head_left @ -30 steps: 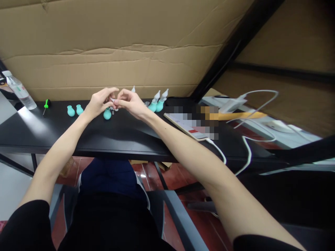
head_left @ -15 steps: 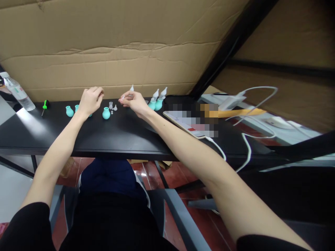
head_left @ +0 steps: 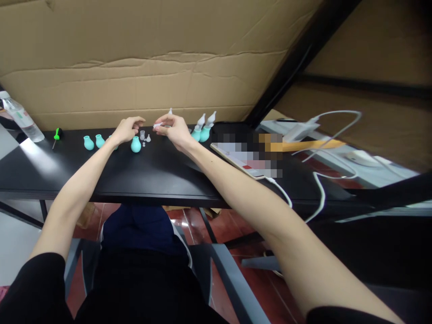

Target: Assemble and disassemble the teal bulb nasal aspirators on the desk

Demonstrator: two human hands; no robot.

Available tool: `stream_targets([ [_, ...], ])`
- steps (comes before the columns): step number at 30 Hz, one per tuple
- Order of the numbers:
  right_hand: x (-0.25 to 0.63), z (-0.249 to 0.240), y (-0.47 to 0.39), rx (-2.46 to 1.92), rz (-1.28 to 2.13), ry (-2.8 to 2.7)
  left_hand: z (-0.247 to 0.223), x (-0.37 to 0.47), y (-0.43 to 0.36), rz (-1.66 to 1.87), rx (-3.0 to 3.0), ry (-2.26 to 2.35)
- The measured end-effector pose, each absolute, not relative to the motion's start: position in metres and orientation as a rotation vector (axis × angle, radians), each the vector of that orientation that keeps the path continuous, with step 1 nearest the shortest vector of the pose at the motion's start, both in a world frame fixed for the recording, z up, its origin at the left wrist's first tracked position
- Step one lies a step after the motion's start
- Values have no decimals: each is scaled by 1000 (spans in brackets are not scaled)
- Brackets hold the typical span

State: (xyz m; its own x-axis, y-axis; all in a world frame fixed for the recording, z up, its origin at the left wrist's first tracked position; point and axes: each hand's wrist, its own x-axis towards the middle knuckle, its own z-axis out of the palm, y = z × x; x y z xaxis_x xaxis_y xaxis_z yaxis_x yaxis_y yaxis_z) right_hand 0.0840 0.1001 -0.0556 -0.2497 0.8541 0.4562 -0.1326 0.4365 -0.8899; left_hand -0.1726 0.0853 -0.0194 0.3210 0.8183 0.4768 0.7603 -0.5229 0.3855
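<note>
Above the black desk point(head_left: 162, 166), the right hand point(head_left: 176, 130) and left hand point(head_left: 124, 130), brought together a second ago, are now separated; the left's grip is loosely spread near a turquoise bulb point(head_left: 136, 144), while by the right a small white piece point(head_left: 157, 127) is pinched, apparently controlled one-handed.

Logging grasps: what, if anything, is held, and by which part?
The right hand pinches a small white piece between thumb and fingers; the part gripped cannot be told. The left hand appears empty.
</note>
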Motion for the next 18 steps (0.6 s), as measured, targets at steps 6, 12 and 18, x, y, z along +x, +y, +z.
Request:
stream_targets([
  [6,83,-52,96,-666,1105,-1519,-12,-184,87,874,2536,1401],
  [12,84,-50,93,-675,1087,-1525,-2,-169,91,710,2558,1594],
  [18,83,-49,92,-684,1042,-1529,10,-154,87,629,2534,1648],
])
